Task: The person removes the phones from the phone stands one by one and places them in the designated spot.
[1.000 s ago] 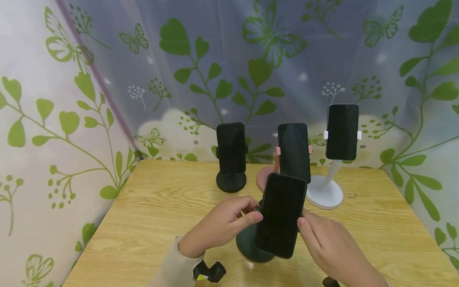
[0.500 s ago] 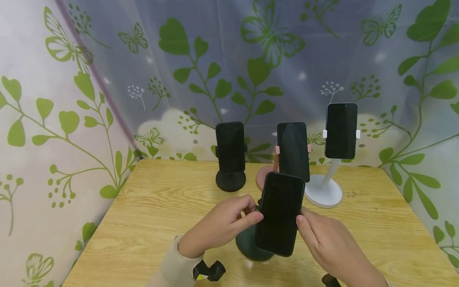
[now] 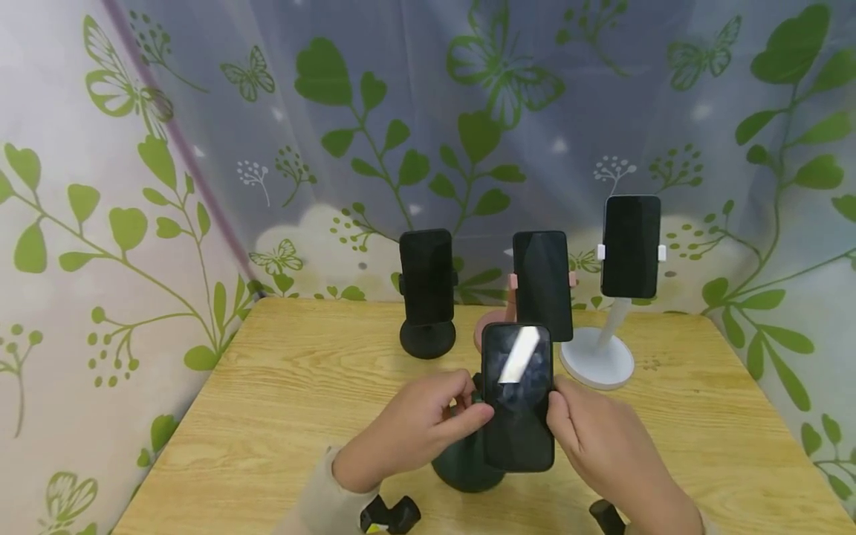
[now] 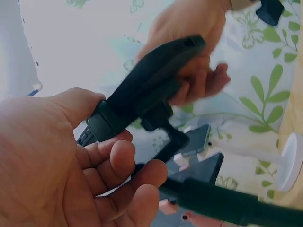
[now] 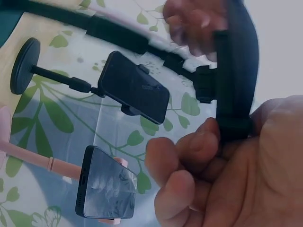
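A black phone (image 3: 518,416) sits upright in the clamp of a dark green phone stand (image 3: 468,464), facing the head camera with a bright reflection on its screen. My left hand (image 3: 417,423) pinches the left end of the clamp (image 4: 105,118), thumb on the front and fingers curled behind. On the other side my right hand (image 3: 602,438) grips the right clamp end (image 5: 234,128) at the phone's edge. In the left wrist view the jointed green arm (image 4: 173,144) shows behind the clamp. The phone hides most of this arm in the head view.
Behind stand a black stand (image 3: 428,338) with a phone (image 3: 426,275), a pink stand (image 3: 487,327) with a phone (image 3: 543,286), and a white stand (image 3: 598,360) with a phone (image 3: 631,245). All are on a wooden table (image 3: 287,394) before a leaf-patterned curtain (image 3: 374,186).
The front phone has turned from a slant to nearly straight upright and moved slightly left, and a reflection now shows on its screen. Both hands keep their hold.
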`<state>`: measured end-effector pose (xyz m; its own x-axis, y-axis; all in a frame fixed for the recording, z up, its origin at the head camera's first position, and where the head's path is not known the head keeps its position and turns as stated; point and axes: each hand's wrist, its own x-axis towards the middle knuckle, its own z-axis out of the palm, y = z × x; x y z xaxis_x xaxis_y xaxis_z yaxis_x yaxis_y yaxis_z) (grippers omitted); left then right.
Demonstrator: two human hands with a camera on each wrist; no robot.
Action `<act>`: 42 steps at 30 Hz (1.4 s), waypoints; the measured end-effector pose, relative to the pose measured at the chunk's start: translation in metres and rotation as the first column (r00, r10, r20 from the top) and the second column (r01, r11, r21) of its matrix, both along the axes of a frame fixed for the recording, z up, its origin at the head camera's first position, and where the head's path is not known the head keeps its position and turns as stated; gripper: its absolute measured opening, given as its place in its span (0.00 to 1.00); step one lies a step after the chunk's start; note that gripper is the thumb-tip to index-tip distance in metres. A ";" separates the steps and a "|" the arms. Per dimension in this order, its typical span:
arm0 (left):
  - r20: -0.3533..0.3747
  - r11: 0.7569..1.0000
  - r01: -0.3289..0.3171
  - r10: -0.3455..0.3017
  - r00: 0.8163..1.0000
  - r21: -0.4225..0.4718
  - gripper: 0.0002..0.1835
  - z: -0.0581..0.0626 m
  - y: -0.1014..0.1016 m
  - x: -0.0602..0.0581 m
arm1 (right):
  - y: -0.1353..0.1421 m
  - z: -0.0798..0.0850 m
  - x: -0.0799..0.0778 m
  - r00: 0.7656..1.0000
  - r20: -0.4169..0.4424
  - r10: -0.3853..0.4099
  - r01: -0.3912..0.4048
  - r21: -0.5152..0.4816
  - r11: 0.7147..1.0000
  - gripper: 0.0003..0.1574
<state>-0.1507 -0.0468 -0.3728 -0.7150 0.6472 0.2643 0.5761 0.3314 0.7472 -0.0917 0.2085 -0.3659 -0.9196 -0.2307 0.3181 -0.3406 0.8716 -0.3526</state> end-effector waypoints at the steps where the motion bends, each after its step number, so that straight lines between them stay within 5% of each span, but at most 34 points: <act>1: 0.001 1.000 -0.003 0.003 1.000 -0.004 0.13 0.000 0.000 0.001 | 0.000 0.000 0.000 1.000 -0.009 -0.003 0.003 0.001 1.000 0.16; 24: 0.038 0.999 -0.003 0.004 0.999 -0.034 0.13 0.003 -0.001 0.000 | -0.004 0.001 0.000 1.000 0.008 -0.006 0.006 -0.023 1.000 0.16; 32: 0.087 1.000 0.023 -0.021 0.996 -0.014 0.13 0.000 0.000 0.001 | 0.000 0.000 0.001 0.993 0.112 -0.023 0.025 -0.014 1.000 0.15; 42: 0.056 0.999 -0.003 0.005 0.998 -0.036 0.13 0.002 -0.001 0.001 | 0.001 0.004 -0.001 0.992 0.124 -0.006 0.007 -0.007 1.000 0.16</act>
<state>-0.1493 -0.0478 -0.3707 -0.7305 0.6528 0.2004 0.5325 0.3607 0.7657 -0.0925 0.2094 -0.3622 -0.9535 -0.2221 0.2038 -0.2880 0.8708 -0.3983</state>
